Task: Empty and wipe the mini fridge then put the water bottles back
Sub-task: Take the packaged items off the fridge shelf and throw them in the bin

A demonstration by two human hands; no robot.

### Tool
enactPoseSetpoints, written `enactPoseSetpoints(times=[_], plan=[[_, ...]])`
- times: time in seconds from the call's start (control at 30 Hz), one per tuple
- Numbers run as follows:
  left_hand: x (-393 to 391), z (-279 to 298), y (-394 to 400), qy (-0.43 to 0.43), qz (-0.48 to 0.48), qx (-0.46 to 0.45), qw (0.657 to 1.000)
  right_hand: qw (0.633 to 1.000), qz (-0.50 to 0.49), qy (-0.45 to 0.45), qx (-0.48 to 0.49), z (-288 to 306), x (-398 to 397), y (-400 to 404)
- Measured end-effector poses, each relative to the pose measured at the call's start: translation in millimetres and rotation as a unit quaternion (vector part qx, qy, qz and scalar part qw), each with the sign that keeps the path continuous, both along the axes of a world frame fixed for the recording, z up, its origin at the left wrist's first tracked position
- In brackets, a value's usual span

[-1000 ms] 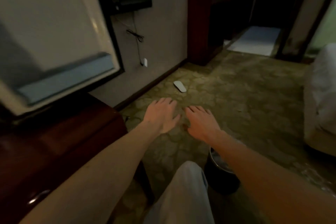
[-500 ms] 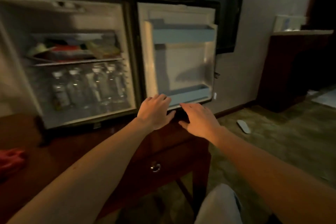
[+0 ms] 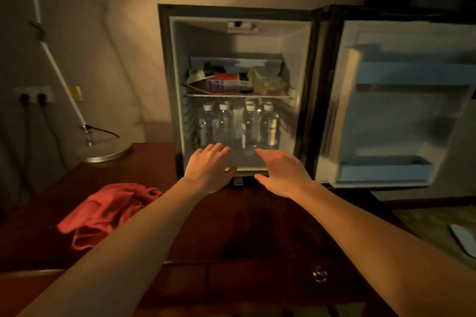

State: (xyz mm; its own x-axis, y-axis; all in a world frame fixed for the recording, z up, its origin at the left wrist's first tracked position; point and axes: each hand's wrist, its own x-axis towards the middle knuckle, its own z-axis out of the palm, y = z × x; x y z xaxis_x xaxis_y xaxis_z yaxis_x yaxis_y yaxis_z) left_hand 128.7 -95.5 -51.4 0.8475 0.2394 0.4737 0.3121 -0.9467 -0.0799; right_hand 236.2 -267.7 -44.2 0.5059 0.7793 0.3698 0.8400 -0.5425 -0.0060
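Clear plastic water bottles (image 3: pixel 239 123): several with white caps, standing upright in a row on the lower level of the fridge, under the wire shelf.
Fridge: small black mini fridge with a pale grey interior (image 3: pixel 177 85) stands on the dark reddish wooden desk (image 3: pixel 257 213), against the wall.
Door: white-lined fridge door (image 3: pixel 401 103) is swung fully open to the right; its light blue door racks (image 3: pixel 386 172) hold nothing that can be made out.
Upper shelf: thin wire shelf (image 3: pixel 238 95) carries a heap of packets, among them a red and white carton (image 3: pixel 226 82) and a yellowish wrapped packet (image 3: pixel 268 81); labels are too blurred to read.
Left hand (image 3: pixel 208 170): reaches forward at the bottom front edge of the fridge, palm down, fingers (image 3: pixel 215 149) straight and released, tips just in front of the bottles; no grasp on anything.
Right hand (image 3: pixel 283 172): reaches beside the left, palm down, fingers (image 3: pixel 262 153) extended and released, holding nothing, tips near the bottles on the right.
Cloth: crumpled red cloth (image 3: pixel 108 211) lies on the desk left of the left forearm, well apart from the fridge.
Lamp: round metal lamp base (image 3: pixel 105 153) sits at the back left of the desk, its white stem slanting up the wall.
Wall: white socket plate with two dark plugs (image 3: pixel 34 96) is at the left.
Drawer: round metal ring pull (image 3: pixel 320 275) is on the desk front.
Floor: pale flat object (image 3: pixel 463 238), lower right, cut by the edge.
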Motion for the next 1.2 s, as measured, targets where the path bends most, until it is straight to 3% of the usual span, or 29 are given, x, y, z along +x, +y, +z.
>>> enactPoseSetpoints(times=[0.2, 0.37, 0.63, 0.87, 1.2], plan=[[6, -12, 50, -0.004, 0.046, -0.100, 0.994, 1.000, 0.024, 0.009, -0.011, -6, 15, 59], [29, -26, 79, -0.025, 0.072, -0.202, 0.976, 0.999, 0.028, 0.032, -0.018, -14, 33, 100], [81, -43, 115, 0.012, 0.090, -0.329, 0.940, 0.998, 0.014, 0.058, -0.022, -36, 79, 142], [116, -61, 149, -0.009, 0.108, -0.301, 0.947, 0.998, 0.021, 0.064, 0.009, -55, 118, 146], [131, -64, 160, -0.016, 0.161, -0.326, 0.931, 0.997, 0.031, 0.068, 0.022, -66, 124, 147]])
